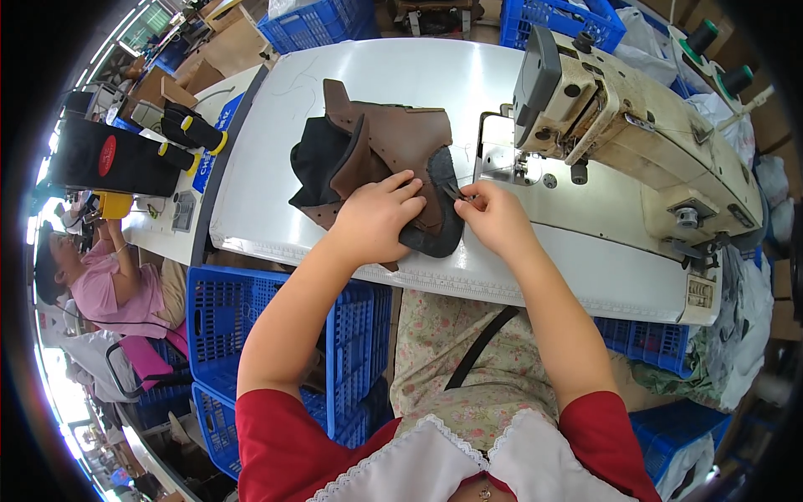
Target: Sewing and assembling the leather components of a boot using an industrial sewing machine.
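A brown and black boot upper (410, 134) lies on the white sewing table, left of the sewing machine's needle area. My left hand (381, 219) bears down on it, fingers bent over the brown leather; its thumb is hard to make out. Close to the black toe part, my right hand (495, 219) pinches a small dark pair of thread snips (452, 192) between thumb and fingers. The snips' tip touches or nearly touches the black edge; which of these I cannot tell.
A cream sewing machine (644, 134) fills the table's right side, with thread cones (701, 38) behind. Blue crates (242, 326) stand below the table's left front, and more lie around it. At far left, a person in pink (117, 284) sits by another machine (113, 159).
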Motion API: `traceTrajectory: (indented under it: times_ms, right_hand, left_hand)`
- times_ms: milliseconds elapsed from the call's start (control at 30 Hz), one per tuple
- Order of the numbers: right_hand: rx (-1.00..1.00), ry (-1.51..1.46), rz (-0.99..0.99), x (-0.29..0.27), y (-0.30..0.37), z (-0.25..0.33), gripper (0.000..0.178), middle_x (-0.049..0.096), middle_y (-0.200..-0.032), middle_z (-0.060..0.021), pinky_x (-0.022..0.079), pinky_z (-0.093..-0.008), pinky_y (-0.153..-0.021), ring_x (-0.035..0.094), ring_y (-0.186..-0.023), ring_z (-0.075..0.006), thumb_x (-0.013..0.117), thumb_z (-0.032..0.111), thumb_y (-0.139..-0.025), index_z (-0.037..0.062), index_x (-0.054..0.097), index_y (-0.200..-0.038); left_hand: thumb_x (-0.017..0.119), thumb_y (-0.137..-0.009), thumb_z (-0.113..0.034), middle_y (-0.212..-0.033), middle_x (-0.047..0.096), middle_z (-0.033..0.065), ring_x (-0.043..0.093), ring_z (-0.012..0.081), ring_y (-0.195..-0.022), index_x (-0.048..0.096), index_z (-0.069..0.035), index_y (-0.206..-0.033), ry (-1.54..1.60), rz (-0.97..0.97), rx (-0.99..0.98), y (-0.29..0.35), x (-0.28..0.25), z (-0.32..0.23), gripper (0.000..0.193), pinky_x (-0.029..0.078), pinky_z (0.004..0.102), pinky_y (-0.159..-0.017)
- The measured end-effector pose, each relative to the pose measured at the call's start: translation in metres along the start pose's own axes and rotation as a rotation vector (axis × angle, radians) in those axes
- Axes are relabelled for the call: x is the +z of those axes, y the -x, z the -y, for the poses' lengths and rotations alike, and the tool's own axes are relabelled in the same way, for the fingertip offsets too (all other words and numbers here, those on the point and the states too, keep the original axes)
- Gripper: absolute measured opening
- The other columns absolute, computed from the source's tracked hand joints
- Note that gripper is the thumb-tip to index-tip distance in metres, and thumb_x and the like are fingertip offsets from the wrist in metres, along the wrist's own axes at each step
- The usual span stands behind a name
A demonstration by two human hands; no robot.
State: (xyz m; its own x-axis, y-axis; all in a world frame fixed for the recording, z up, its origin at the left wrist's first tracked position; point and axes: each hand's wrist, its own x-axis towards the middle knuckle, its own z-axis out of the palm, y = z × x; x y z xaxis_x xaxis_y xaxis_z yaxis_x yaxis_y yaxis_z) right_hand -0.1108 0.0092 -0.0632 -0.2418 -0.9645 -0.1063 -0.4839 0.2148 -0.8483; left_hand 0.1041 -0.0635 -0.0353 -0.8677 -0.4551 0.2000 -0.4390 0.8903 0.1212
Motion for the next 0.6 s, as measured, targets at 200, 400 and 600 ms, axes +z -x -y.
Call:
traceTrajectory:
  times_ms: [200,400,600]
  right_hand:
    - [-0.026,-0.109,-0.018,0.009,-0.008,-0.012,0.031,0.068,-0.08,-0.0076,0.05,-0.03,-0.069,0.063,-0.073,-0.014,0.072,0.019,-0.088,-0.0014,0.068,-0.111]
    - [-0.006,-0.107,0.01,0.007,-0.01,-0.01,0.028,0.068,-0.076,-0.0056,0.048,-0.0287,-0.066,0.061,-0.069,-0.0122,0.072,0.017,-0.087,-0.0011,0.066,-0.108]
    - [0.02,-0.129,0.036,0.003,-0.013,-0.008,0.027,0.07,-0.076,-0.0098,0.052,-0.0349,-0.067,0.068,-0.071,-0.0212,0.073,0.018,-0.082,0.0024,0.068,-0.102]
  left_hand:
    - [0.073,-0.059,-0.016,-0.133,0.062,0.0142,0.052,0.0298,-0.133,0.069,-0.006,-0.112,0.004,0.011,0.0,-0.001,0.0,0.0,0.054,0.052,0.0422,-0.091]
    - [0.073,-0.059,-0.016,-0.133,0.062,0.0142,0.053,0.0303,-0.131,0.069,-0.006,-0.112,0.007,0.002,0.0,-0.001,0.0,0.0,0.055,0.053,0.0424,-0.092]
    - [0.072,-0.06,-0.016,-0.133,0.062,0.0142,0.053,0.0305,-0.131,0.069,-0.006,-0.113,0.004,0.004,-0.006,-0.001,-0.003,-0.002,0.054,0.053,0.043,-0.093]
